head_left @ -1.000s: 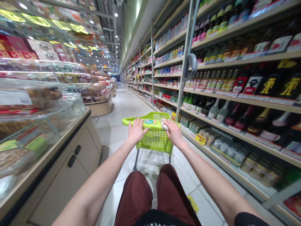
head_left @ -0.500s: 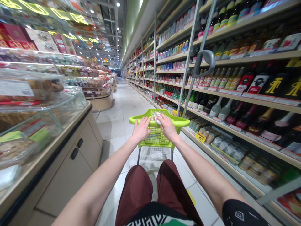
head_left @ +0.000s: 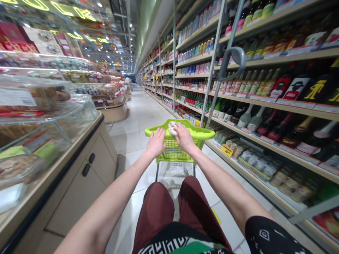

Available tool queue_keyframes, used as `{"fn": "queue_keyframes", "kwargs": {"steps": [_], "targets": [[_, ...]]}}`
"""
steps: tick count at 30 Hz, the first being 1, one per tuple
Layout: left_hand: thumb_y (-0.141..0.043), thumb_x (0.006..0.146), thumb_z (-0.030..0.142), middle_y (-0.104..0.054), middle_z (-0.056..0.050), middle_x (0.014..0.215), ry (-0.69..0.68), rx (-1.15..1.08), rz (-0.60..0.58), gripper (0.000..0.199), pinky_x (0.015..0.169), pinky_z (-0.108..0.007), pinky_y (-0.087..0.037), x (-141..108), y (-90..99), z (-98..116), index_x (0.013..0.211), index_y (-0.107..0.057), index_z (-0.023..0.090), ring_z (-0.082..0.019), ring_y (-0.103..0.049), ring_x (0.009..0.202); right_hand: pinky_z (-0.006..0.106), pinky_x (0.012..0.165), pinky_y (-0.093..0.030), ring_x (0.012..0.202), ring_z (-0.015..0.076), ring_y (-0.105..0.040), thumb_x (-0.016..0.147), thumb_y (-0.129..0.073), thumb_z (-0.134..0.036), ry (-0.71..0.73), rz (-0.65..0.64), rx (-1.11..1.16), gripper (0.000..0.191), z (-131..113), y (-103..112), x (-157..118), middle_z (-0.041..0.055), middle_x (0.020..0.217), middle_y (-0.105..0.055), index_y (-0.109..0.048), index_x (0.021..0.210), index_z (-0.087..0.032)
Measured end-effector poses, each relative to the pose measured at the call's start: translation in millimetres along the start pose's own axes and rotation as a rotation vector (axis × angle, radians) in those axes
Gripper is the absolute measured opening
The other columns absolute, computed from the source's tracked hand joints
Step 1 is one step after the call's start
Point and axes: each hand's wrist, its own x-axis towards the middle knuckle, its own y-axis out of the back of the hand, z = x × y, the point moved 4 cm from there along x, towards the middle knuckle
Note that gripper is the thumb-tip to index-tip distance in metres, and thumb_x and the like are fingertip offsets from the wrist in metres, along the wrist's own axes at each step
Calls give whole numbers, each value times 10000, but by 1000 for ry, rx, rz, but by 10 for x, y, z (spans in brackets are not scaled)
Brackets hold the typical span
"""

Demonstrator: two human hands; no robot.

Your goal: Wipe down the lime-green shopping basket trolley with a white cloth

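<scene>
A lime-green shopping cart (head_left: 205, 134) stands right in front of my knees. My left hand (head_left: 156, 141) rests on the left part of its handle bar, fingers closed over the bar. Between the fingers of my right hand (head_left: 183, 137) is a crumpled white wipe or tissue (head_left: 173, 128), pressed against the bar a little right of my left hand. The cart's mesh basket shows below the bar, and its contents are hard to make out.
Bottle shelves (head_left: 286, 106) line the right side, with a grey hooked handle (head_left: 232, 63) on a slanted rail. At left, a glass-topped counter (head_left: 79, 148) holds packed food. A tiled aisle (head_left: 140, 106) runs ahead between them.
My right hand and the white wipe have shifted slightly left along the bar. My left hand has moved slightly left, its fingers now closer together.
</scene>
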Motion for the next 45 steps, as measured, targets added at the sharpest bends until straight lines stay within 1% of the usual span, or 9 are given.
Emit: {"fn": "queue_keyframes", "kwargs": {"steps": [6, 13, 16, 23, 28, 31, 34, 39, 45], "targets": [[-456, 740, 231, -336, -123, 1374, 38, -7, 43, 571, 1041, -461, -219, -51, -18, -99, 1286, -336, 116, -259, -239, 1291, 412, 933, -361, 1095, 252, -444, 727, -425, -112, -286, 155, -147, 347, 538, 369, -202, 124, 1186, -485, -571, 1038, -153], [-459, 740, 210, -370, -128, 1353, 21, -81, 26, 533, 1025, -489, -242, -64, 14, -134, 1260, -373, 129, -263, -266, 1280, 384, 981, -303, 1165, 226, -369, 693, -416, -86, -44, 18, -75, 486, -220, -136, 40, 119, 1246, -444, -466, 1175, -127], [-419, 776, 220, -398, -129, 1334, 60, -206, 86, 483, 1012, -487, -267, -4, 129, -127, 1250, -379, 136, -248, -320, 1255, 406, 962, -300, 1159, 240, -377, 681, -428, -86, -79, -2, -78, 501, -286, -115, 66, 136, 1259, -441, -452, 1180, -110], [-351, 842, 359, -494, -107, 1243, -60, -554, 141, 416, 971, -380, -354, 337, 227, 345, 1194, -429, 151, -193, -441, 1157, 477, 975, -237, 1159, 226, -410, 687, -409, -107, -50, -116, -14, 527, -64, 231, -126, 81, 1279, -456, -435, 1206, -194], [-488, 768, 327, -562, -98, 1102, -56, -457, 193, 373, 926, -371, -391, 441, 118, 586, 1095, -492, 149, -206, -507, 1036, 467, 992, -210, 1118, 218, -454, 761, -383, -174, -265, 107, -76, 394, 261, 471, -273, 91, 1189, -535, -479, 1143, -164], [-493, 752, 257, -537, -92, 1138, -169, -384, 178, 353, 943, -340, -382, 434, 110, 653, 1088, -495, 150, -194, -488, 1059, 492, 992, -185, 1085, 221, -477, 810, -376, -211, -289, 65, -153, 340, 315, 439, -329, 84, 1146, -567, -502, 1124, -181], [-494, 739, 221, -504, -83, 1190, -175, -324, 146, 386, 964, -325, -368, 349, 131, 445, 1119, -479, 157, -192, -465, 1099, 492, 1006, -153, 1112, 211, -453, 817, -391, -206, -242, 25, -183, 321, 304, 373, -388, 62, 1162, -562, -518, 1111, -206], [-420, 796, 234, -446, -118, 1240, 102, -268, 204, 350, 960, -362, -369, 204, 183, -35, 1128, -485, 142, -233, -430, 1147, 489, 1028, -111, 1158, 207, -416, 793, -394, -163, -219, 66, -167, 379, 326, 334, -476, 49, 1203, -537, -496, 1155, -211], [-439, 786, 268, -483, -134, 1215, -52, -392, 188, 511, 922, -363, -406, 452, 102, 675, 1259, -310, 125, -212, -480, 1099, 431, 1023, -202, 1178, 195, -407, 766, -358, -137, -232, 153, -120, 499, 399, 320, -493, 107, 1262, -476, -373, 1264, -128]]}}
